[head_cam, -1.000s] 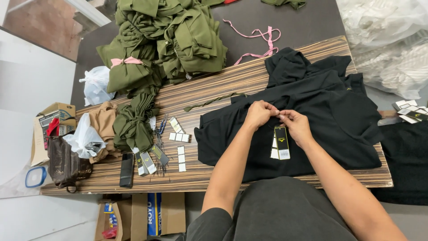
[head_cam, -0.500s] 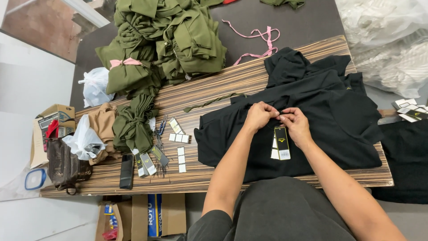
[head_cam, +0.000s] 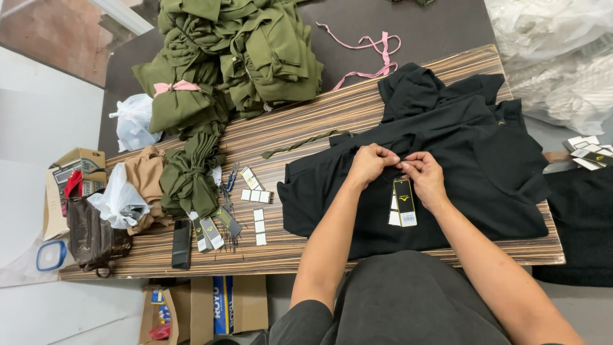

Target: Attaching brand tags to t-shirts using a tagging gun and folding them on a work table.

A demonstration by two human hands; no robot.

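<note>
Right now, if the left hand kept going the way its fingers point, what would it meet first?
The left hand points right, across the black garment; it would meet the right hand first, their fingertips already almost touching above the hang tag.

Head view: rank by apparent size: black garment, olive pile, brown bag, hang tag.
1. black garment, spread flat
2. olive pile; partly cut off by the frame, so it may rival the first
3. brown bag
4. hang tag, below both hands
</note>
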